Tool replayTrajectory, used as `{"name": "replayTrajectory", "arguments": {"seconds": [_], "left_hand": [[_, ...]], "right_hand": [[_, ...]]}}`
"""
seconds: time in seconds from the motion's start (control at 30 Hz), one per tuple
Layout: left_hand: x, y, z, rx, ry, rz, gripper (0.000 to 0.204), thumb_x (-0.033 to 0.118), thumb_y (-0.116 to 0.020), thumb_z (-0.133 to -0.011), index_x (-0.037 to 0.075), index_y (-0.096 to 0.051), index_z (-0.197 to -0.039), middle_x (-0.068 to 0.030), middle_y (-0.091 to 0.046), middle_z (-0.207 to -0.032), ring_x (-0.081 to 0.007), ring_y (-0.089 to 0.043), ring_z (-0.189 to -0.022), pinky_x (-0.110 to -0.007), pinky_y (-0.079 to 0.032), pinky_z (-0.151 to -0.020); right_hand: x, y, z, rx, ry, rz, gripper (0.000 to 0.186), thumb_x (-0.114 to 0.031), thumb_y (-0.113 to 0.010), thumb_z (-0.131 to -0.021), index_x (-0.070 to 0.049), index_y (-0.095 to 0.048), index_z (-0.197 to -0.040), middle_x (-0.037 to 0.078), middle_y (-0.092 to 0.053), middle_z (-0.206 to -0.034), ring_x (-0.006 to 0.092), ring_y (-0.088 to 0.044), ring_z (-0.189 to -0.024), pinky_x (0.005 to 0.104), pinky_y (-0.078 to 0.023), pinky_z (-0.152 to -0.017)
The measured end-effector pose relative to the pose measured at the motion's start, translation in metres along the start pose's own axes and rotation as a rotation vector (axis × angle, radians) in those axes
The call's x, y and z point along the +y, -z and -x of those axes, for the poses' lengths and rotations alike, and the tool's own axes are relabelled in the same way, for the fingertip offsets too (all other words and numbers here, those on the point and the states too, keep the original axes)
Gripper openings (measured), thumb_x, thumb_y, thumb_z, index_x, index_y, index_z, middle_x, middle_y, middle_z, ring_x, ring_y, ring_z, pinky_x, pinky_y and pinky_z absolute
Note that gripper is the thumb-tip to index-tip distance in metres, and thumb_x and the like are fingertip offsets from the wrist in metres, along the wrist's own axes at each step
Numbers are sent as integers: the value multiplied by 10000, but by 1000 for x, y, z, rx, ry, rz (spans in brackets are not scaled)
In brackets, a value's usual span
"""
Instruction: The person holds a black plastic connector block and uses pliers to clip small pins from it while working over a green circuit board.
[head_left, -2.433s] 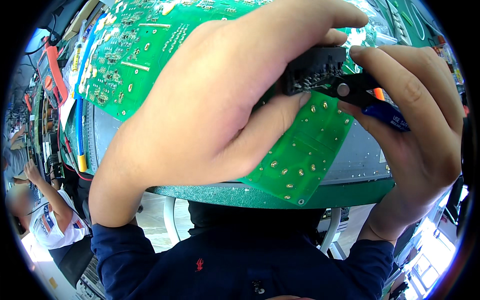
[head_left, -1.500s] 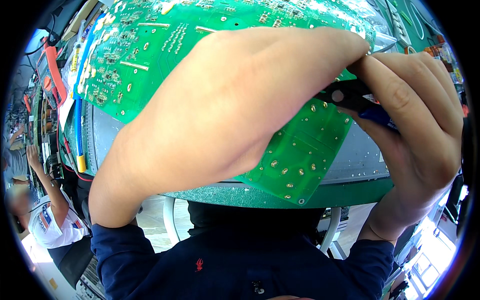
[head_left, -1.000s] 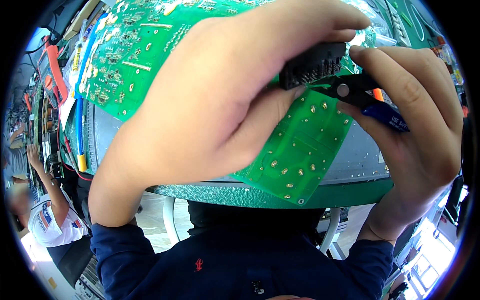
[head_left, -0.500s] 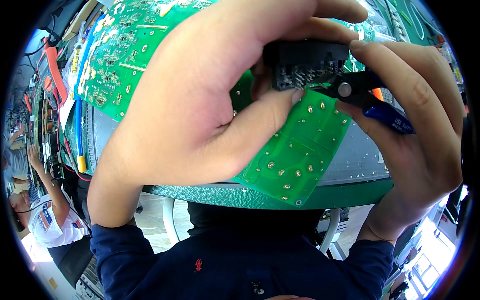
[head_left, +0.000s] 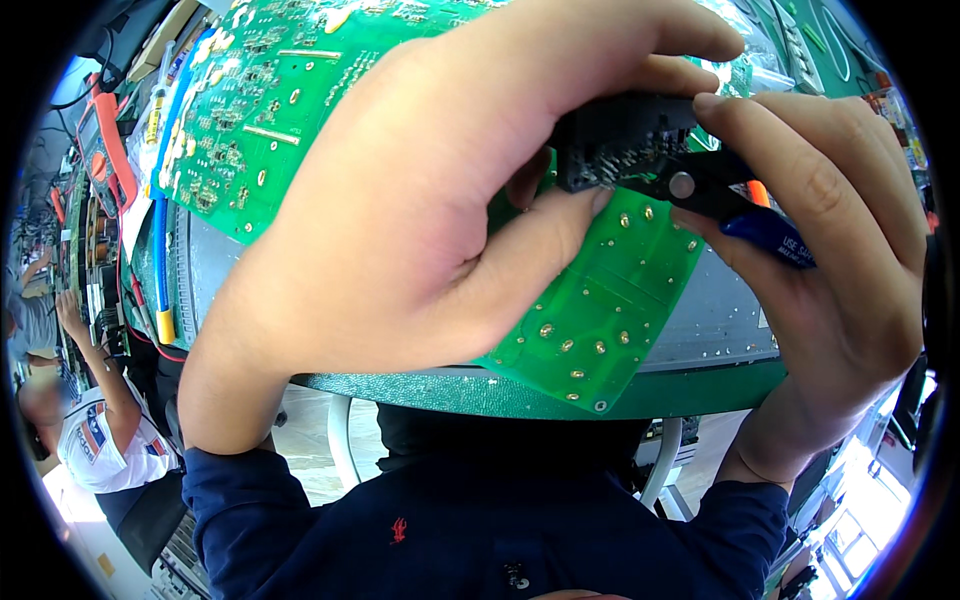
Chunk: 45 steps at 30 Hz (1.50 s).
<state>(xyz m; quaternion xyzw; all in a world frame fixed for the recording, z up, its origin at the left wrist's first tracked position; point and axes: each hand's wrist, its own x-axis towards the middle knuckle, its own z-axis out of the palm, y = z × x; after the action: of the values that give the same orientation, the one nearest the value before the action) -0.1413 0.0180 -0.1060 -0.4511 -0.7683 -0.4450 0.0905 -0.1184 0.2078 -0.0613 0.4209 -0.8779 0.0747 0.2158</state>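
My left hand (head_left: 420, 220) grips a black component with rows of metal pins (head_left: 625, 135) between thumb and fingers. My right hand (head_left: 820, 230) holds small cutters (head_left: 685, 185) with a dark head, blue grip and a bit of orange; their jaws are at the pins, though exact contact is unclear. Under both hands lie a smaller green circuit board (head_left: 610, 310) with gold solder points and a large populated green board (head_left: 230, 130), partly hidden by my left hand.
At the left are a red meter (head_left: 105, 150), a blue tube with yellow end (head_left: 158, 280), red leads and stacked boards. A person (head_left: 115, 420) in a white top works at the far left. Clear plastic and cables (head_left: 830, 50) lie at the back right. The green bench edge (head_left: 700, 390) runs in front.
My left hand rolled over the component about 1.5 seconds ago, then turned back, showing the pins. Since the last earlier frame, both hands and the component have shifted slightly.
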Motion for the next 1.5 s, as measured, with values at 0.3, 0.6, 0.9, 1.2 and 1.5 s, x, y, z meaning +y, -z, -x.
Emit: {"name": "replayTrajectory", "arguments": {"seconds": [0.3,0.6,0.9,1.2,1.5], "left_hand": [[-1,3,0,-1,4,-7,413,-35,-568,-675,-18,-527,-1086,-176,-590,-966,-284,-578,-887,-317,-464,-764],[-5,5,1,-2,6,-7,411,-37,-569,-676,-20,-529,-1084,-174,-592,-966,-279,-579,-888,-314,-464,-766],[-1,5,1,0,11,-22,408,-38,-570,-677,-21,-531,-1082,-172,-593,-965,-275,-580,-888,-312,-464,-768],[-1,5,2,-8,13,-22,405,-40,-572,-677,-23,-533,-1080,-170,-595,-965,-270,-581,-889,-309,-463,-770],[-1,4,1,-8,18,-29,403,-42,-573,-678,-24,-535,-1079,-168,-596,-965,-265,-583,-889,-306,-463,-772]], "right_hand": [[-7,-4,1,61,-62,5,410,-69,-689,-475,50,-614,-860,134,-582,-798,251,-553,-718,310,-427,-617],[-1,-1,-1,-17,11,-22,383,-75,-685,-477,58,-604,-826,132,-574,-771,255,-545,-698,318,-413,-602],[-3,1,0,27,-49,95,442,-15,-726,-496,11,-617,-924,135,-601,-804,211,-600,-722,259,-478,-627],[-3,-3,1,27,-32,0,432,-5,-720,-511,20,-614,-929,139,-600,-831,213,-598,-726,257,-478,-635],[-5,-5,1,50,-51,-9,417,-10,-720,-498,39,-615,-899,130,-589,-814,207,-581,-723,261,-462,-615]]}}
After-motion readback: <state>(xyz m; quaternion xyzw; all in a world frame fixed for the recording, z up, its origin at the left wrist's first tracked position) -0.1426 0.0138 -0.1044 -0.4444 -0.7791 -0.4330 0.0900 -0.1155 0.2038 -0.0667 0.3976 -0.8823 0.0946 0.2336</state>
